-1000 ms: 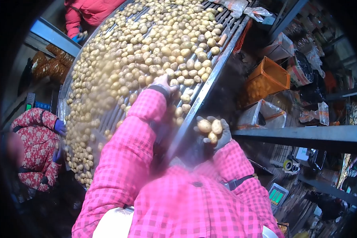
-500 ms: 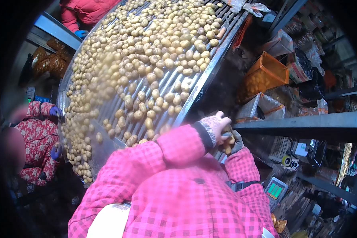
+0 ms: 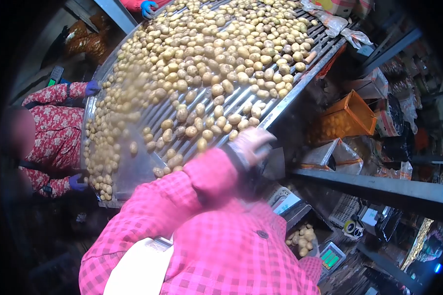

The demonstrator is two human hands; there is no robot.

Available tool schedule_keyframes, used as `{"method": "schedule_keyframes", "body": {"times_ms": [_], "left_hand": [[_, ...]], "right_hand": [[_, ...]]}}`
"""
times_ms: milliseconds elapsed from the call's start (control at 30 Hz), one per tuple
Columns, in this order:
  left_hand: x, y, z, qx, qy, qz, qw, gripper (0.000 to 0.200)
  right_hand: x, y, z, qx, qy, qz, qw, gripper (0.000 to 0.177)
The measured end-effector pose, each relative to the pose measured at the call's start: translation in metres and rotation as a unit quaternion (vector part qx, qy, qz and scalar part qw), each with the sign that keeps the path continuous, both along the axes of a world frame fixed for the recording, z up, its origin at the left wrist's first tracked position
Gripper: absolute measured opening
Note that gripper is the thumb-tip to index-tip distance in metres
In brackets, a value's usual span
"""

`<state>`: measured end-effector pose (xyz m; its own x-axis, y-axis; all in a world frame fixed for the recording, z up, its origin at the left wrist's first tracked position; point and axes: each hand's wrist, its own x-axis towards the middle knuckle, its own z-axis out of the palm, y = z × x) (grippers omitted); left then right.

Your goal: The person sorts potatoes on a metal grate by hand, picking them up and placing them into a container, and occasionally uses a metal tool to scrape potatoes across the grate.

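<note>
My left hand [image 3: 253, 145], in a pale glove and somewhat blurred, is beside the near metal edge of the sorting table, close to the potatoes [image 3: 216, 129] on its bars. Its fingers point right and look apart, with nothing visible between them. Of my right arm only a pink checked sleeve [image 3: 311, 268] shows at the lower right; the hand itself is hidden. Next to that sleeve stands a container with several potatoes [image 3: 302, 238] inside. The table's metal bars [image 3: 152, 115] are partly covered by a thick layer of potatoes.
Across the table, a person in a floral jacket [image 3: 59, 128] has purple-gloved hands at its left rim. Another person's blue glove [image 3: 148, 9] is at the top. To the right are an orange crate [image 3: 352, 115], a metal beam [image 3: 379, 186] and a scale [image 3: 332, 256].
My hands have separated; the potatoes they held between them are no longer visible there. My left hand has shifted left, and my right hand has dropped out of sight. The view has turned.
</note>
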<state>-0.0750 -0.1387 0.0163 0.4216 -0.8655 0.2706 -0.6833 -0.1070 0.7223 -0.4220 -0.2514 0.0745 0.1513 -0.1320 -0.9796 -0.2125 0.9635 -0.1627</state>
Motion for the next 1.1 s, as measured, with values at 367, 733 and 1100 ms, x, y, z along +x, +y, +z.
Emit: {"method": "schedule_keyframes", "body": {"times_ms": [367, 733, 1100], "left_hand": [[0.081, 0.022, -0.035, 0.246, -0.067, 0.159, 0.954, 0.044], [0.125, 0.021, -0.018, 0.107, -0.112, 0.268, 0.951, 0.046], [0.136, 0.015, -0.033, 0.215, -0.041, 0.236, 0.947, 0.049]], "right_hand": [[0.106, -0.095, -0.104, -0.311, -0.113, 0.205, 0.921, 0.029], [0.288, 0.013, -0.057, -0.073, -0.385, 0.199, 0.898, 0.033], [0.266, 0.018, -0.09, 0.019, -0.449, 0.153, 0.88, 0.041]]}}
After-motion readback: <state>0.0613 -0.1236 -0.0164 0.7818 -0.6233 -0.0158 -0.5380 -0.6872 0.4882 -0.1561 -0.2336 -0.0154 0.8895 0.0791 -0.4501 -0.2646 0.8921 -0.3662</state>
